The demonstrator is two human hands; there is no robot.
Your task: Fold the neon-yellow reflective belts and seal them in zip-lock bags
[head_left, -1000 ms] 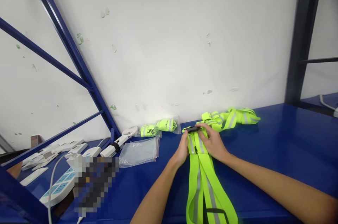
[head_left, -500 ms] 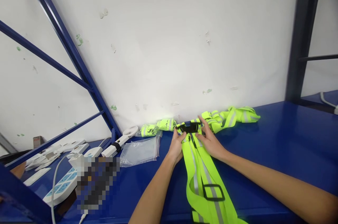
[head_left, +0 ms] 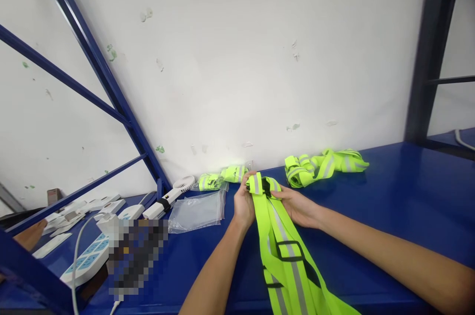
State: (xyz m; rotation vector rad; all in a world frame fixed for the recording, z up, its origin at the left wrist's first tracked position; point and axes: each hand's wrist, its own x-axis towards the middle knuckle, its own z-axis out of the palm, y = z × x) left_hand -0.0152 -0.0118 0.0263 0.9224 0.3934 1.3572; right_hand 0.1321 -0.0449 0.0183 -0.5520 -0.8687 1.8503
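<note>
Holding: our left hand (head_left: 244, 206) and right hand (head_left: 300, 207), each grip closed on the neon strap (head_left: 264, 216).
Neon strap: folded end between our hands, over the table (head_left: 393, 196).
Clear bags (head_left: 196, 211): left of the neon strap.
Loose straps (head_left: 328, 166): to its right.

Bench (head_left: 374, 216): strap bundle (head_left: 324, 166) along back edge, R of ctr; bagged rolls (head_left: 233, 174) L of it, same edge. Plastic bags (head_left: 196, 212) just in front of rolls; fan (head_left: 166, 201) L of bags; pwr strip (head_left: 87, 260) farther L, nearer front edge. Held straps (head_left: 287, 250) nr ctr, toward front edge.
</note>
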